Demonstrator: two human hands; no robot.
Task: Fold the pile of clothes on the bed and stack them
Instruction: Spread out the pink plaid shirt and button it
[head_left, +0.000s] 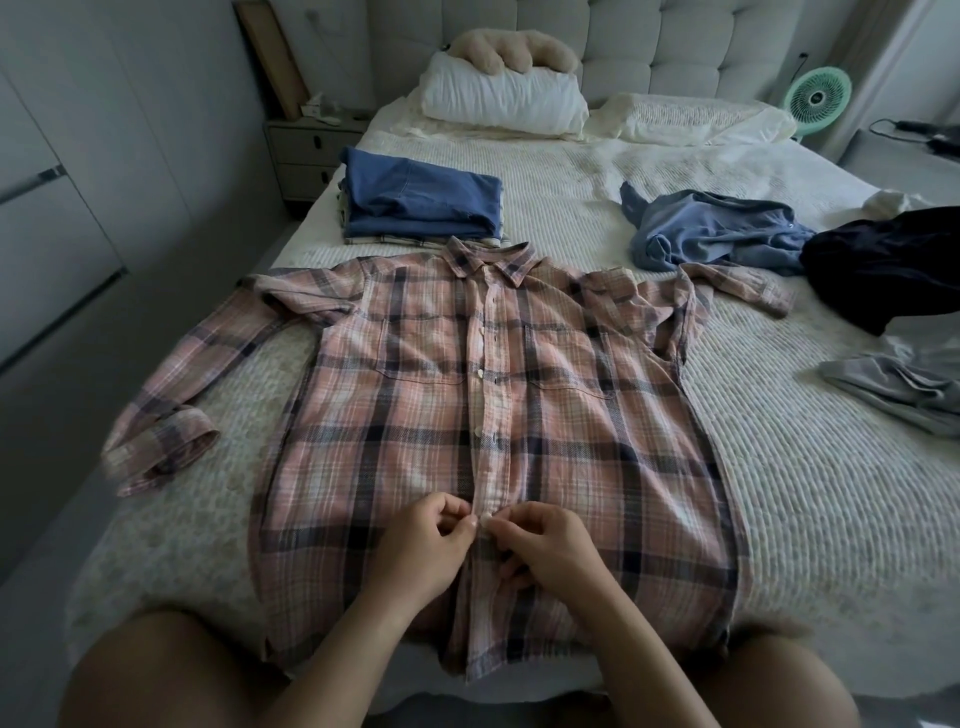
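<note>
A pink and navy plaid shirt (415, 405) lies flat, front up, across the near part of the bed (779, 493), sleeves spread to both sides. My left hand (423, 551) and my right hand (545, 551) meet at the button placket low on the shirt, fingertips pinching the fabric around a button. Beyond the collar, a stack of folded clothes (421, 200) with a blue piece on top sits at the bed's left. Unfolded clothes lie at the right: a crumpled blue shirt (711, 231), a dark garment (888, 265) and a grey garment (898, 387).
Two pillows (504, 98) and a plush toy (514, 49) lie against the tufted headboard. A nightstand (306, 150) stands left of the bed, beside a white wardrobe (78, 182). A green fan (818, 98) stands at the back right. My bare knees frame the bed's near edge.
</note>
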